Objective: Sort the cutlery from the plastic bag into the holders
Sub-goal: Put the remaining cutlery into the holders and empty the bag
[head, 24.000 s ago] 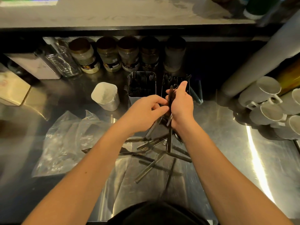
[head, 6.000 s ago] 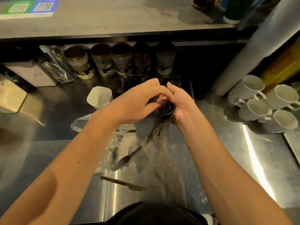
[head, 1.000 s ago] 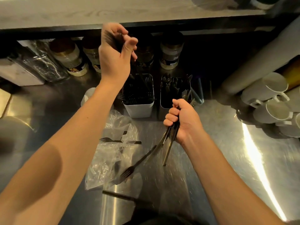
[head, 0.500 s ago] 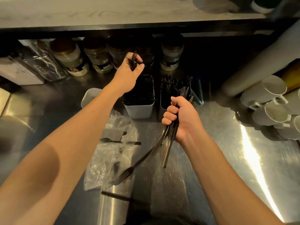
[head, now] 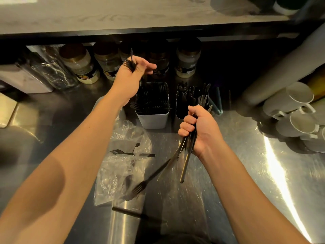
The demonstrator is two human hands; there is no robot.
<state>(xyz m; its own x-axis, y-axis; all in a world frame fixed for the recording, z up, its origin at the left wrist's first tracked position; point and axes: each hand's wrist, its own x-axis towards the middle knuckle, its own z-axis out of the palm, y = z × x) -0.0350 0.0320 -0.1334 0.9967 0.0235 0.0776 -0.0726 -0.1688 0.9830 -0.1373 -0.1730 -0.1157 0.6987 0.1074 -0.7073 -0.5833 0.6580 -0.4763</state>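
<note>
Above the white square holder (head: pixel 152 118), bristling with dark forks, the left hand (head: pixel 131 74) pinches a fork (head: pixel 130 63) between curled fingers. The right hand (head: pixel 199 128) fists a bundle of slim dark cutlery (head: pixel 186 155) before the second holder (head: pixel 181 113). A crinkled clear plastic bag (head: pixel 121 166) lies on the brushed steel counter (head: pixel 246 173).

Black cutlery (head: pixel 187 152) fills a white holder (head: pixel 152 118) on the silvery steel bench (head: pixel 246 173), beside a clear plastic bag (head: pixel 121 173), white mugs (head: pixel 299 110) and brown-lidded jars (head: pixel 79 66) with dark labels.
</note>
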